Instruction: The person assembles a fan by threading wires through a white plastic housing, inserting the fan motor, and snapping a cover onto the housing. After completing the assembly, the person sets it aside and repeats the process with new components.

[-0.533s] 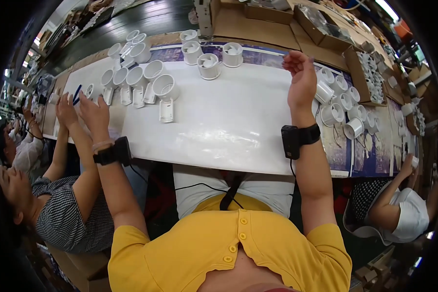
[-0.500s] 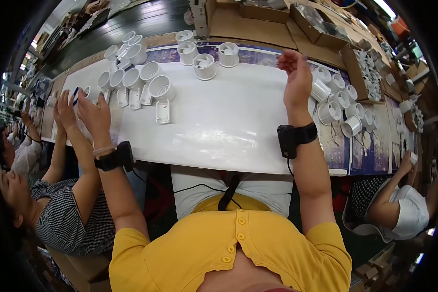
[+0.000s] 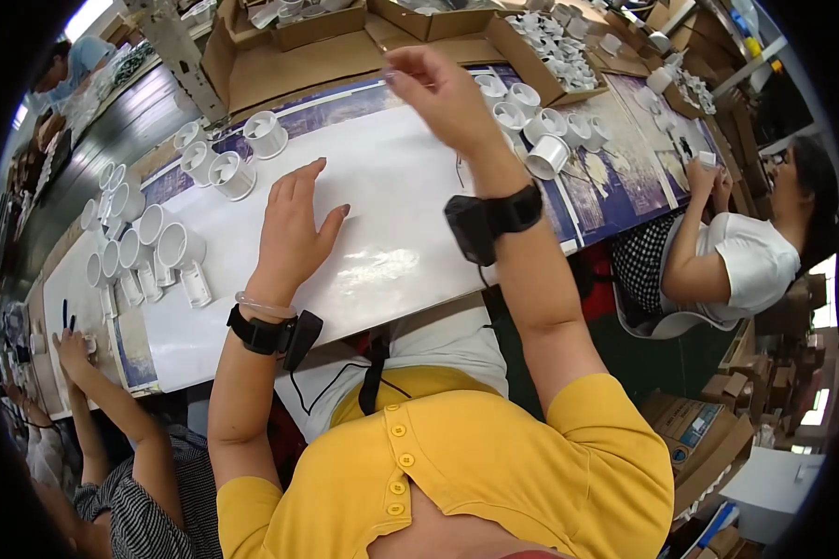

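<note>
My left hand [image 3: 294, 228] hovers over the white table sheet [image 3: 373, 270], fingers extended and thumb spread, with nothing in it. Farther back, my right hand [image 3: 443, 98] is raised over the far part of the sheet, its fingers loosely bent and apart; I see nothing held in it. Near the far edge, left of my hands, stand several white cups with white bladed pieces inside, such as this cup [image 3: 266, 135]. Farther left is a group of white cups [image 3: 179, 245] with flat rectangular pieces attached. Beyond my right forearm are more white cups [image 3: 546, 156], partly hidden by it.
An open cardboard box [image 3: 298, 74] sits behind the table, and a carton of small white parts [image 3: 555, 56] at the back right. Co-workers sit on both sides; the right one holds a small white piece [image 3: 708, 159]. A post [image 3: 172, 47] rises at the far left.
My view has turned to the right. My left hand has come from beside the left co-worker's hands to over the sheet. My right hand has moved away from the right-hand cups, leftward over the sheet.
</note>
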